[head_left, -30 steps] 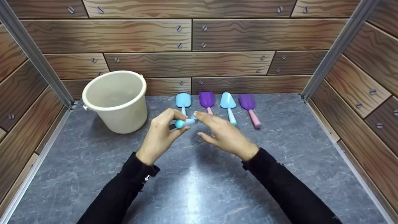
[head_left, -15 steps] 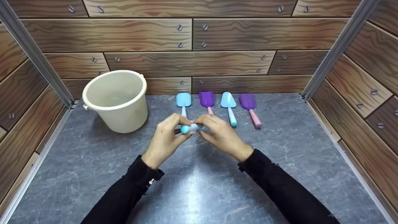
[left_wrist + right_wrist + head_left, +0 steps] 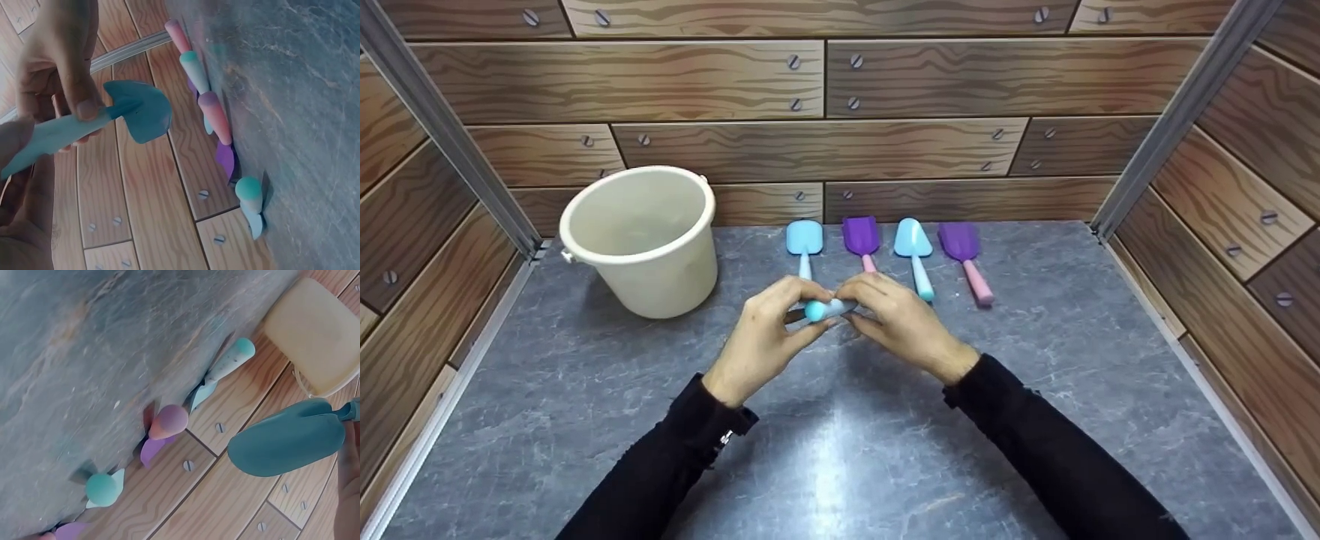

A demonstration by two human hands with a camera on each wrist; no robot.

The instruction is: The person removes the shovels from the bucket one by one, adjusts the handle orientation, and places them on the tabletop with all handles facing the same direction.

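Both hands meet over the table's middle around a blue toy shovel [image 3: 834, 307], clear of the tabletop. My left hand [image 3: 769, 322] grips the pale blue handle near its teal end. Thumb and fingers of my right hand [image 3: 900, 322] pinch the handle closer to the neck. The teal blade [image 3: 143, 112] sticks out past the right hand in the left wrist view; the right wrist view shows the same blade [image 3: 287, 439] side-on. From the head camera, the blade is hidden behind the right hand.
Behind the hands lie a light blue shovel [image 3: 805, 238], a purple shovel [image 3: 862, 236] with pink handle, another light blue shovel [image 3: 913, 240] and another purple one [image 3: 960, 241], in a row. A cream bucket [image 3: 660, 281] stands back left. Wood-patterned walls [image 3: 720, 82] surround the grey table [image 3: 585, 390].
My right hand, held beside the shovel with fingers extended a second ago, has closed in and now pinches its handle. The left hand and the shovel have shifted slightly right and nearer.
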